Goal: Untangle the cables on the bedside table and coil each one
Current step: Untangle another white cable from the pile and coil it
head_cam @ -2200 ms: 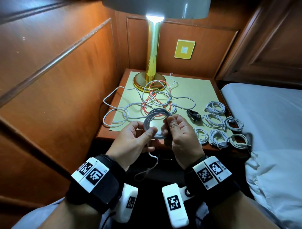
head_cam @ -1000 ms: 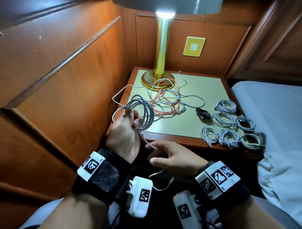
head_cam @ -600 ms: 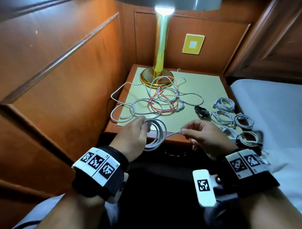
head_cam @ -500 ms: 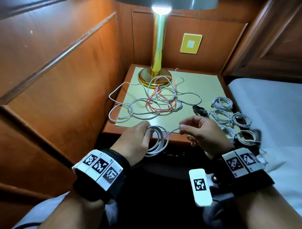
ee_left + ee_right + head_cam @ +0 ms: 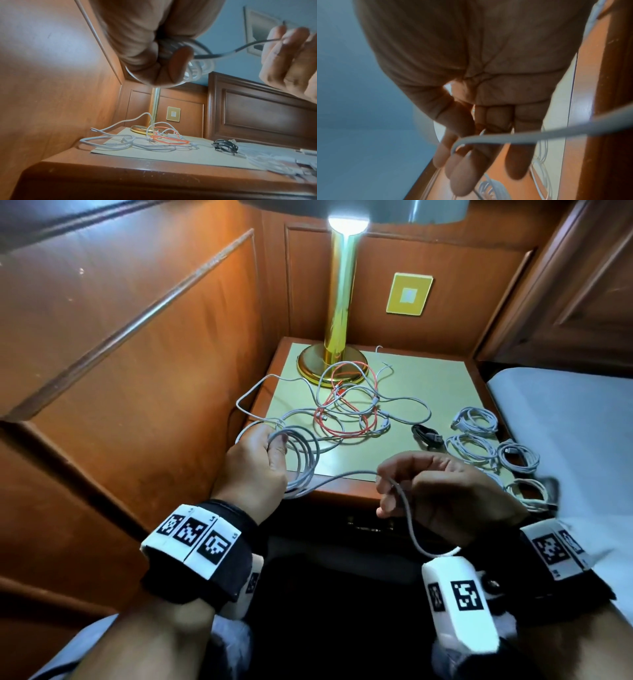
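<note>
1. Currently the left hand [image 5: 255, 465] grips a coiled white round cable [image 5: 303, 455], fingers curled round its loops, above the wooden counter [image 5: 346, 491] edge, in front of the brass lamp [image 5: 337, 337].
2. Meanwhile the right hand [image 5: 442, 491] pinches the cable's loose tail.
3. Tangled white and red cables [image 5: 346, 412] lie beside the lamp's base.

White cable [image 5: 303, 460] half-coiled above table edge; white-red tangle [image 5: 346, 412] near lamp.

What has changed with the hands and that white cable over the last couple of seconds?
The left hand took over the white coil alone. The right hand let go of it, dropped low, then came back up pinching the loose tail. The tangled pile and finished coils stayed put.
</note>
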Demonstrator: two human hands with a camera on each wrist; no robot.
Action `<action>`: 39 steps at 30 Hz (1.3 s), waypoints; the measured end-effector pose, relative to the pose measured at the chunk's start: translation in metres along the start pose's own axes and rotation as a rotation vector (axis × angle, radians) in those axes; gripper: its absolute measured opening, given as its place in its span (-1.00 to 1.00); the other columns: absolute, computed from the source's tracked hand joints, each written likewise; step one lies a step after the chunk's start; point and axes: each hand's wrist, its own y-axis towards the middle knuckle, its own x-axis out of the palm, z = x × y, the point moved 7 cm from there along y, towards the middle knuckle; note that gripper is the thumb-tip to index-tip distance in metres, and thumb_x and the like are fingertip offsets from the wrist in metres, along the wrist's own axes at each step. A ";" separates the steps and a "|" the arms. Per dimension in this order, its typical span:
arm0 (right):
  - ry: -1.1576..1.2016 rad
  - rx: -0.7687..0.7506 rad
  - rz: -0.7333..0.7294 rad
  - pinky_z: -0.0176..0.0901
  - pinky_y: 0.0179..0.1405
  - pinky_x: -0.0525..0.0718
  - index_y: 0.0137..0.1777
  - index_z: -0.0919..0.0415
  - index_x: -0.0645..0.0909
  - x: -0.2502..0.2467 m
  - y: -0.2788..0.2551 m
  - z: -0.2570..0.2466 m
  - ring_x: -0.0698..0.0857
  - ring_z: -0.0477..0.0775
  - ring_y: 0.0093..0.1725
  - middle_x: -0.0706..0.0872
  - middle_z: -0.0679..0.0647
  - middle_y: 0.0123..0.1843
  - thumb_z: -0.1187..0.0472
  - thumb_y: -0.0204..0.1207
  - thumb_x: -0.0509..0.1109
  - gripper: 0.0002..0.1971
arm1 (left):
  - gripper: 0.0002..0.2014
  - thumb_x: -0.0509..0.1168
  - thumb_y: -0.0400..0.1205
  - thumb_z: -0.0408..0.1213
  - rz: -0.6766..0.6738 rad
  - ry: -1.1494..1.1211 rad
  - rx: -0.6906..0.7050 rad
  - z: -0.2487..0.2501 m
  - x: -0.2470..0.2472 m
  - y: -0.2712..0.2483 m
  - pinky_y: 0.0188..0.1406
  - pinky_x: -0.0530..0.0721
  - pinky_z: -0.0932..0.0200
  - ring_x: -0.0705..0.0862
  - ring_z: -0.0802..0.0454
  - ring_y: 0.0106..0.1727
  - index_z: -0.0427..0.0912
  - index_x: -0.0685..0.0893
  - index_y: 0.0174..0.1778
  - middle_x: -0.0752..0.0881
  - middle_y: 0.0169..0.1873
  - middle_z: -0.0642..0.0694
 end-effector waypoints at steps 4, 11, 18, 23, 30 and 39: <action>0.074 -0.145 -0.028 0.06 0.11 0.80 -0.07 0.23 0.86 0.010 0.004 -0.001 0.83 0.17 -0.07 0.82 0.20 -0.12 0.30 0.01 0.77 -0.59 | -0.75 0.21 0.74 -0.28 0.046 -0.105 0.027 0.002 -0.002 0.001 -0.36 0.40 0.49 0.54 0.28 -0.41 0.04 0.48 -0.26 0.51 -0.47 0.20; 0.045 -0.241 0.247 -0.06 -0.09 0.83 -0.05 0.13 0.86 -0.003 0.013 -0.008 0.86 0.15 -0.06 0.85 0.18 -0.10 0.18 0.00 0.80 -0.55 | -0.71 0.10 0.84 -0.26 -0.084 -0.692 -0.225 0.003 0.009 -0.005 -0.74 0.31 0.32 0.27 0.09 -0.74 -0.23 0.47 -0.21 0.37 -0.60 0.02; -0.080 -0.248 0.430 -0.17 -0.16 0.78 0.01 0.26 0.80 -0.006 0.018 0.002 0.82 0.08 -0.10 0.83 0.22 -0.09 0.30 0.31 0.51 -0.75 | -0.74 0.11 0.83 -0.23 -0.378 -0.584 -0.191 0.014 0.031 -0.021 -0.76 0.38 0.27 0.32 0.02 -0.69 -0.25 0.54 -0.13 0.45 -0.52 -0.10; -0.040 -0.167 0.473 0.20 0.17 0.74 0.04 0.38 0.76 -0.006 0.023 0.014 0.81 0.25 -0.07 0.83 0.33 -0.04 0.39 0.34 0.48 -0.74 | -0.78 0.10 0.82 -0.21 -0.413 -0.524 -0.179 0.020 0.041 -0.028 -0.75 0.41 0.24 0.36 0.03 -0.66 -0.16 0.57 -0.07 0.48 -0.54 -0.03; -0.096 -0.132 0.518 0.20 0.09 0.75 0.09 0.39 0.77 -0.010 0.022 0.014 0.80 0.31 -0.06 0.83 0.36 0.00 0.45 0.46 0.46 -0.78 | -0.77 0.12 0.82 -0.20 -0.324 -0.542 -0.164 0.023 0.036 -0.024 -0.70 0.39 0.15 0.37 0.03 -0.65 -0.21 0.54 -0.08 0.46 -0.52 -0.05; -0.570 -0.225 0.673 -0.07 -0.14 0.80 -0.06 0.28 0.81 -0.027 0.008 -0.004 0.82 0.05 -0.25 0.86 0.18 -0.23 0.48 0.51 0.49 -0.87 | -0.78 0.12 0.82 -0.22 -0.342 -0.722 -0.186 0.024 0.034 -0.023 -0.77 0.39 0.23 0.34 -0.02 -0.65 -0.22 0.53 -0.09 0.42 -0.48 -0.12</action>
